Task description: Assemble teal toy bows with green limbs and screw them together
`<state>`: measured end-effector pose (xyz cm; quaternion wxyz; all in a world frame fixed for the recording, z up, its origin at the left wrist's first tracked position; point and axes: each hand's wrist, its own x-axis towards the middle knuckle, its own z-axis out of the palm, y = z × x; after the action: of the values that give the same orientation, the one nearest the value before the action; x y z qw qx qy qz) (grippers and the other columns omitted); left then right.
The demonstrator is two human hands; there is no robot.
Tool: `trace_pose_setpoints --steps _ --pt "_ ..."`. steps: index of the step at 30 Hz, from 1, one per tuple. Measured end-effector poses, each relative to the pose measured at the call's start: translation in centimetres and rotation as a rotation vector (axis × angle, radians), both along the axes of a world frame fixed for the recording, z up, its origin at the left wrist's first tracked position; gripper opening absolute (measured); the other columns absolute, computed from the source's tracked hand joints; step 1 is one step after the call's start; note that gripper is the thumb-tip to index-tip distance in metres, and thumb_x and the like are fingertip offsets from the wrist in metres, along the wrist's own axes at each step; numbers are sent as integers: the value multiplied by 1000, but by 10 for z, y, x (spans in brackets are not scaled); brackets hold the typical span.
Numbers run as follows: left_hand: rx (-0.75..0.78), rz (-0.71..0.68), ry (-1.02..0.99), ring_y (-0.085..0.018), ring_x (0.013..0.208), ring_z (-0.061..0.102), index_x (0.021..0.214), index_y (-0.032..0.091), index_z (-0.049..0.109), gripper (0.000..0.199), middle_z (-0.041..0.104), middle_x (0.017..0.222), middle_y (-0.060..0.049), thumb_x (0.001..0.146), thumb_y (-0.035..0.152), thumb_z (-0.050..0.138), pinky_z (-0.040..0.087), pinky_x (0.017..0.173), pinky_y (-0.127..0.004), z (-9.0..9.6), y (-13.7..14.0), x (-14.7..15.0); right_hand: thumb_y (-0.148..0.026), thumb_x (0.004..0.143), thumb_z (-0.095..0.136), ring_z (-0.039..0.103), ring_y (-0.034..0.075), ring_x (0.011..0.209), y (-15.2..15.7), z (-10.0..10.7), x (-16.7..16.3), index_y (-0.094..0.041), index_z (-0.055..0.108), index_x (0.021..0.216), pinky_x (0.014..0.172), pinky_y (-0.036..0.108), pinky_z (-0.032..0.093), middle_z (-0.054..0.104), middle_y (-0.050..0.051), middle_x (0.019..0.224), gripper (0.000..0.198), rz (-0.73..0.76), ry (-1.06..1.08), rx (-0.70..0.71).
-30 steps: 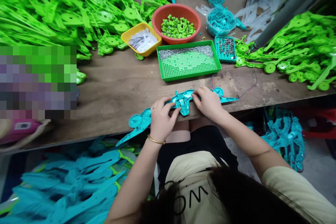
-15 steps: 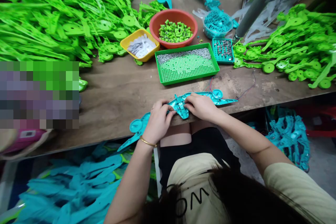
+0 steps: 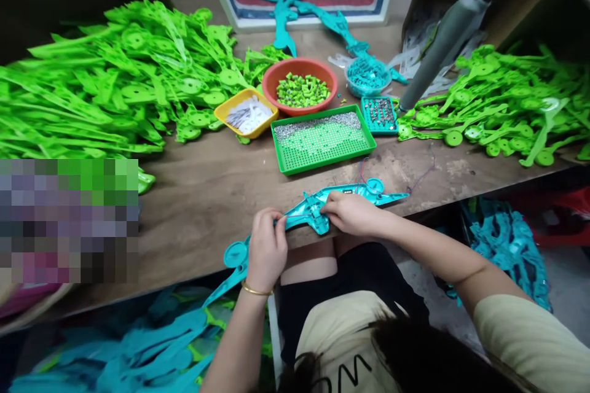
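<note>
Head view, listed left to right. Upper left of frame: green pile (image 3: 115, 86) of moulded parts, heaped on the table (image 3: 193, 196). Far left, mid-height: a blurred patch, contents not readable. Lower left, under the table edge: teal pile (image 3: 152, 344) of long shells.

Centre, upper: yellow tray (image 3: 246, 113) with pale slips; orange bowl (image 3: 299, 86) of small green pieces; green tray (image 3: 322, 138), perforated, its far strip covered with tiny metal bits. Beyond it, a small teal tray (image 3: 379, 114) of metal parts and a clear tub (image 3: 367, 75) of teal bits.

Centre, lower: teal shell (image 3: 313, 215) lies along the near table edge, one long end hanging off to the lower left. Your left hand (image 3: 267, 249) is curled over the shell left of its middle, fingers closed on it. Your right hand (image 3: 353, 214) lies across the middle, fingertips pressed down; whether it pinches anything small cannot be told. Thin wires (image 3: 364, 169) trail from the shell's right end.

Right of frame: second green heap (image 3: 498, 104); grey pole (image 3: 442, 37) leaning above it; more teal shells (image 3: 502, 239) below the table.

Progress, judged: shell open, wired, not closed up; large stocks unassembled, so most work appears left.
</note>
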<state>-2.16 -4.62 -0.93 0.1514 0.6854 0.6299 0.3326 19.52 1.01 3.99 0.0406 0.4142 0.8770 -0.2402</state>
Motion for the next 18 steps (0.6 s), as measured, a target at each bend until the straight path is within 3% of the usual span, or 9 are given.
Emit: trace_pose_setpoints --steps 6,13,16,18 --pt "-20 9 -38 -22 90 57 85 22 49 12 58 91 -7 94 27 43 47 82 -36 -1 2 -1 -24 93 41 65 20 84 2 4 -1 -21 68 106 61 29 41 60 9 111 30 85 -116 48" --pt "-37 139 -130 -21 86 60 87 23 50 16 62 88 -6 95 35 42 48 78 -37 3 2 -8 -15 90 43 63 20 77 3 20 -3 -17 64 107 58 31 39 61 11 104 27 180 -211 84" --pt "-102 202 -301 -19 87 66 92 23 50 18 67 88 -4 95 39 44 50 81 -36 3 0 -15 -12 91 40 62 26 91 6 38 3 -12 66 99 68 35 41 62 16 99 27 80 -259 264" --pt "-141 212 -414 -19 88 68 94 22 49 20 68 87 -3 95 41 45 51 84 -36 3 -1 -18 -14 93 39 59 29 98 14 45 11 -12 67 94 74 38 42 63 18 100 28 -106 -226 420"
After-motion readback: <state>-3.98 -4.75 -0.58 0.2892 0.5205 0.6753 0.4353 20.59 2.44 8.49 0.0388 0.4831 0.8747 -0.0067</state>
